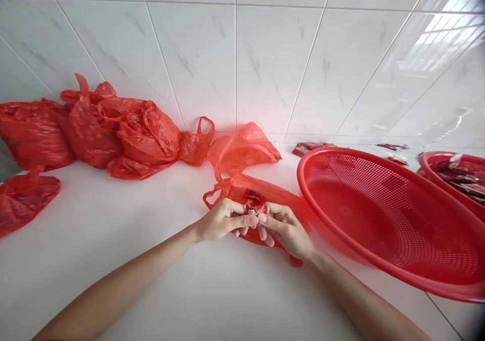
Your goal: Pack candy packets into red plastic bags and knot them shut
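Hands [222,221] [290,230] together pinch one small red packet [256,209], its printed lettering too small to read.

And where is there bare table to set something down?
Bare table lies between the row of bags, the lone bag and the left forearm; more lies between the left forearm and right forearm, nearer than the open bag. Crowded: along the wall, with bags and packets, and at right, with the big basket and small basket.
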`<state>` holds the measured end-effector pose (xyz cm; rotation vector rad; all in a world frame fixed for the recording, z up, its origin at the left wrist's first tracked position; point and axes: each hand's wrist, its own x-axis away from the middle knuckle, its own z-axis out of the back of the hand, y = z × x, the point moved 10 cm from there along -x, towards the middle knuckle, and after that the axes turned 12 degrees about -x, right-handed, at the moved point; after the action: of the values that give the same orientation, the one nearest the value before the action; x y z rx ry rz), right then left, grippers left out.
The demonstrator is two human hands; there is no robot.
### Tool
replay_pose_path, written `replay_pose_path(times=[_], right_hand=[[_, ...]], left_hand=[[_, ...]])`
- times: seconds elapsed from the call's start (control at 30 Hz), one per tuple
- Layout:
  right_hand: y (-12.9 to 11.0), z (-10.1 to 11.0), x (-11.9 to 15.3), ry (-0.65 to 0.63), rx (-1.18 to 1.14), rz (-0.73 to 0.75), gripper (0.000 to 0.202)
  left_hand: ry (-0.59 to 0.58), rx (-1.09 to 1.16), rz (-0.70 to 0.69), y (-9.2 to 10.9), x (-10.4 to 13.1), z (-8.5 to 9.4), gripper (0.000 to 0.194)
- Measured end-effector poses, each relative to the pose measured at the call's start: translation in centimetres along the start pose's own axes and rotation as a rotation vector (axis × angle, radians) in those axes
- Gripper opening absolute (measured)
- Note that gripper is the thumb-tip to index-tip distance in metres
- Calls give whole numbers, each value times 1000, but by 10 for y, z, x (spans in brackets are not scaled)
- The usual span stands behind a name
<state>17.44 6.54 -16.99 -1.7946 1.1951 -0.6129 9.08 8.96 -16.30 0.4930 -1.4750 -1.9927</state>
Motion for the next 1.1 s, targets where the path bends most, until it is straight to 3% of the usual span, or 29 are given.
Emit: replay_pose_path(times=[0.23,0.57,0.8,1.1], right_hand=[[1,-5,0,-37,-22,-24,25],[-11,-1,3,61,240,67,31],[-25,4,5,151,257,188,20],[-22,5,5,120,100,173,20]], left_hand=[[-6,-12,-28,5,1,-1,39],[274,-156,-118,24,4,25,20],[272,-211,-172,29,6,24,18],[216,-125,-187,24,4,20,15]])
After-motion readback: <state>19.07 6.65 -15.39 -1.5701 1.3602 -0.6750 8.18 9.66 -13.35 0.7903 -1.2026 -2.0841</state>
